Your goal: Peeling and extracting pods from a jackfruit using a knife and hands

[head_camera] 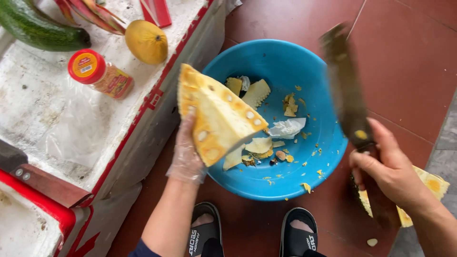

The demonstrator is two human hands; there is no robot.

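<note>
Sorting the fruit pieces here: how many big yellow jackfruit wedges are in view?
2. One yellow jackfruit wedge is held by the gloved left hand over the blue plastic basin; another wedge lies on the floor behind the right hand. Others may be hidden.

One package in view: a small clear plastic jar [101, 74] lying on its side on the white countertop [43, 109], at about 10 o'clock from the blue basin [323, 143]; round red screw lid [86, 66] facing up toward the camera, carrying a yellow-and-white sticker; body wrapped in a red-and-yellow label over orange-brown contents; just at 8 o'clock of the yellow fruit [146, 42]; no screens or signs.
</note>
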